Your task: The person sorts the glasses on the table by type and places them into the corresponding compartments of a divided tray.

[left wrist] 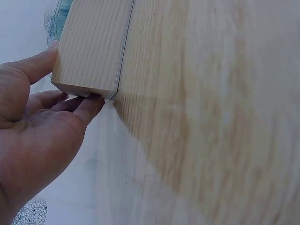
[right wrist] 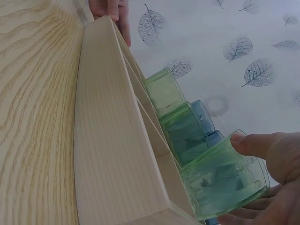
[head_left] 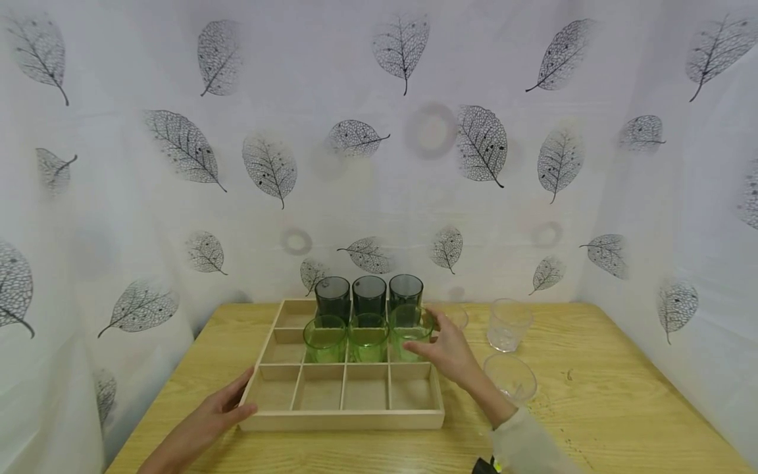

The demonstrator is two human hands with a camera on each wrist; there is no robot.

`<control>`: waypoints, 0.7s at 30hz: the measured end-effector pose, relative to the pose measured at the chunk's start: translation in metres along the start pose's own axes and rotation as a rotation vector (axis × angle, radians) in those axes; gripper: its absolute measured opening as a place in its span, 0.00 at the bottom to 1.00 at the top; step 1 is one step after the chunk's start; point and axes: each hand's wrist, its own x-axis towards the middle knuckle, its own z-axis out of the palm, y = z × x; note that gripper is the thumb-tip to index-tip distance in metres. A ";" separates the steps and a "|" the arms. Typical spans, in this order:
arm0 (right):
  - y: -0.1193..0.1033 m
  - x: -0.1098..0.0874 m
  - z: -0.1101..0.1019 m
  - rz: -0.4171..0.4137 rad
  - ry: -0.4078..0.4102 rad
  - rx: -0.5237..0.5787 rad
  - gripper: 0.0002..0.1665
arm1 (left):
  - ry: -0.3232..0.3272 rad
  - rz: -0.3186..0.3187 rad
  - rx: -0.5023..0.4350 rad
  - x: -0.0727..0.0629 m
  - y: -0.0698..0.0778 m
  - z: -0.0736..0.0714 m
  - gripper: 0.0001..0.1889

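Observation:
A wooden divided tray [head_left: 349,420] lies on the table. At its front left corner my left hand [head_left: 216,413] grips the edge, thumb on the front and fingers along the side; the left wrist view shows this hand [left wrist: 42,112] close up. My right hand [head_left: 449,349] holds a green glass [head_left: 408,352] in the rightmost compartment of the middle row, thumb and fingers around its sides. Two more green glasses, a middle one [head_left: 368,349] and a left one [head_left: 324,349], stand beside it. Behind them, three dark grey glasses [head_left: 332,296] fill back-row compartments.
Right of the tray, clear glasses stand on the wooden table [head_left: 610,395]: one near the front [head_left: 510,378], one farther back [head_left: 508,326], and one partly hidden behind my right hand. A leaf-print curtain [head_left: 379,197] surrounds the table. A small black object [head_left: 484,467] shows at the bottom edge.

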 end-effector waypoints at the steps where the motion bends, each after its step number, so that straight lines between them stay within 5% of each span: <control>1: 0.000 0.000 0.000 -0.001 0.001 -0.008 0.54 | 0.000 -0.002 0.001 0.000 0.000 0.000 0.44; 21: 0.012 -0.007 0.013 -0.066 0.064 -0.183 0.44 | -0.004 0.010 0.003 0.002 -0.004 0.000 0.43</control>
